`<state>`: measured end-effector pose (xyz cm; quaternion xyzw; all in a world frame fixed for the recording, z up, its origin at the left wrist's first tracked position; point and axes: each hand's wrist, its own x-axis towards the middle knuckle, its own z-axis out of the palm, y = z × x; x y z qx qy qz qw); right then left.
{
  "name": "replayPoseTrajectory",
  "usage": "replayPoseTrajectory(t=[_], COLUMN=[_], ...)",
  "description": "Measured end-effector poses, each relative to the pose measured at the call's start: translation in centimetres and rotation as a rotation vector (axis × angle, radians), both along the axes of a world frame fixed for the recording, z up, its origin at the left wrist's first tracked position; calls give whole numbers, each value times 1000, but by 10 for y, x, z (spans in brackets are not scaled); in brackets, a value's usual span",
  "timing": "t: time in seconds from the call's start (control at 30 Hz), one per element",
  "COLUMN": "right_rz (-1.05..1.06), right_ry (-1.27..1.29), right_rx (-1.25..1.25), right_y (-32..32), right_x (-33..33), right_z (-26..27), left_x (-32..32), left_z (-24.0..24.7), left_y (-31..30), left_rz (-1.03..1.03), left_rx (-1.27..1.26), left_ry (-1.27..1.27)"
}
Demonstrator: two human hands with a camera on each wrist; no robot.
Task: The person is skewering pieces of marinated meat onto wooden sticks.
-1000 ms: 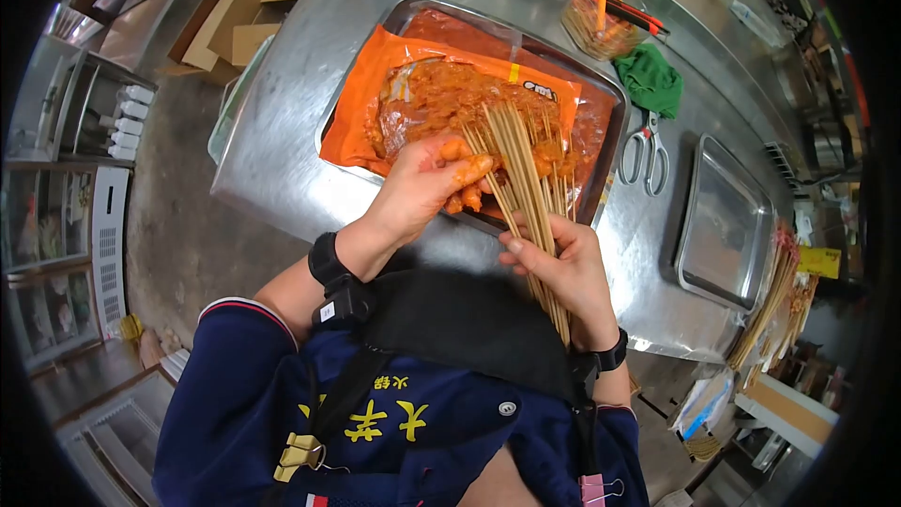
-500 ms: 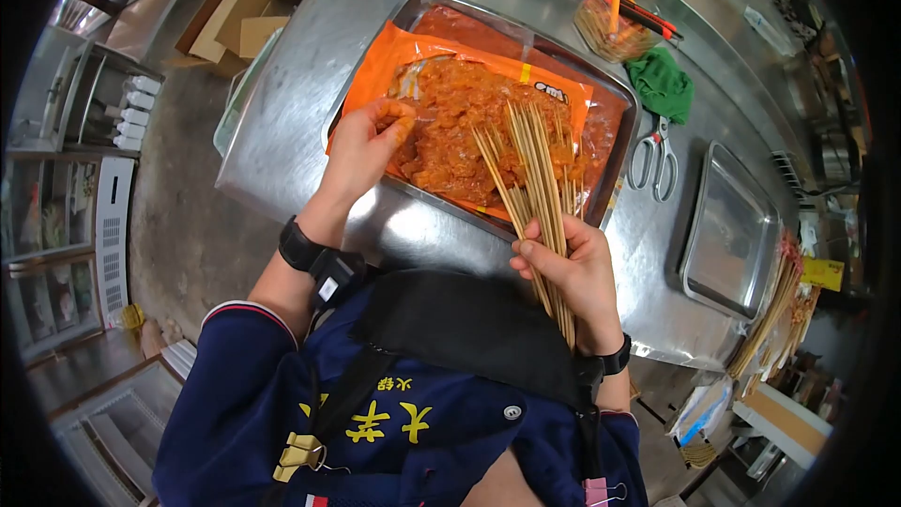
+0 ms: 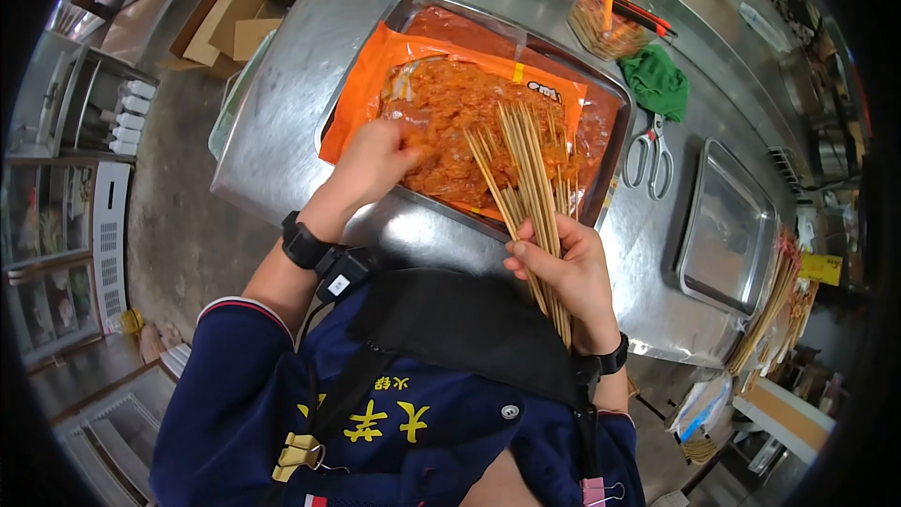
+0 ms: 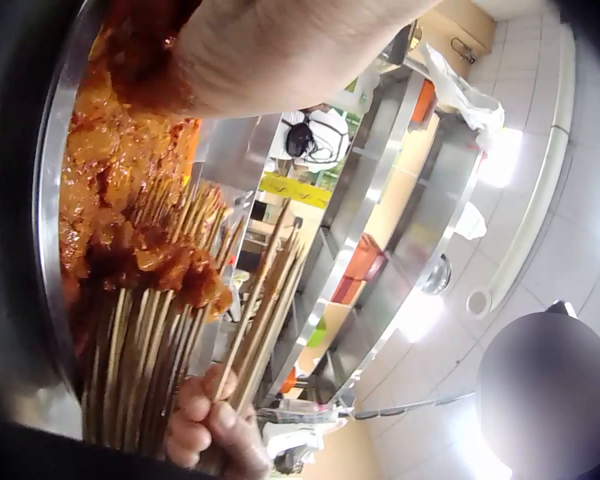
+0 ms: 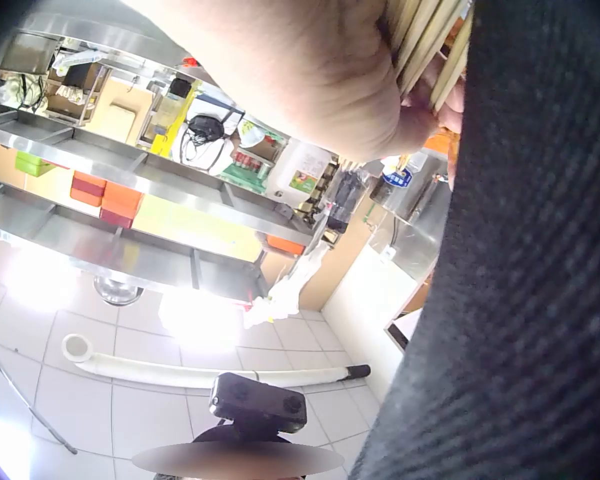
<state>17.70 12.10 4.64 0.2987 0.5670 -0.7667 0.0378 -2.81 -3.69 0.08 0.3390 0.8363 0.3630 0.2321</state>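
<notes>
My left hand (image 3: 374,164) has its fingers curled into a heap of orange-red marinated meat (image 3: 450,122), fingertips hidden by the hand and the meat. The meat lies on an orange plastic bag (image 3: 352,117) in a metal tray (image 3: 621,99). My right hand (image 3: 568,268) grips a bundle of thin bamboo skewers (image 3: 530,164), their upper ends fanned over the tray's near right part. Beside the heap, the left wrist view shows skewers (image 4: 130,370) lying side by side with meat (image 4: 170,272) threaded near their upper ends.
Right of the tray lie scissors (image 3: 649,160), a green cloth (image 3: 655,80) and a clear tub (image 3: 601,23) with pens. A second metal tray (image 3: 727,225) stands farther right, near more bundled skewers (image 3: 765,310). Cardboard boxes (image 3: 230,23) stand beyond the table's left edge.
My left hand has left the skewer tips, where it held a piece of meat, and moved left, then down into the heap. The right hand keeps its grip on the skewers.
</notes>
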Motion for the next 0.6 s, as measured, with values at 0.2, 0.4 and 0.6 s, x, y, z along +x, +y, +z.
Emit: replayPoseTrajectory(t=[0.2, 0.4, 0.6], right_rz=[56, 81, 82], right_ry=[11, 18, 19], right_rx=[8, 11, 9], right_y=[-2, -2, -2], right_x=[-2, -2, -2], right_z=[-2, -2, -1], left_x=[10, 11, 23], left_z=[9, 5, 16], left_y=[-2, 4, 9], left_rz=[416, 206, 283], left_rx=[654, 687, 807], left_ry=[-957, -1045, -929])
